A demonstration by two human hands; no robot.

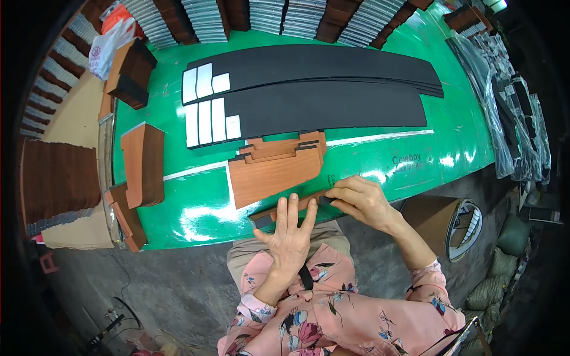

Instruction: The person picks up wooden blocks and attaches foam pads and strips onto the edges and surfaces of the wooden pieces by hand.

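A narrow wood-grain panel (303, 202) stands or lies along the near table edge, with dark pieces at both ends. My left hand (286, 228) rests across it with the fingers stretched and spread. At the panel's right end, my right hand (363, 203) has its thumb and fingers closed together at a small black strip (325, 200). The fingers partly cover that strip. Just beyond my hands lies a stack of brown wood-grain panels (276, 172) with notched far edges, some with black strips along them.
Long black sheets (320, 107) with white rectangles (203, 123) at their left end lie across the green table (380, 157). Brown panel stacks (142, 166) stand at the left, and more line the back. Clear plastic-wrapped parts (516, 118) lie at the right edge.
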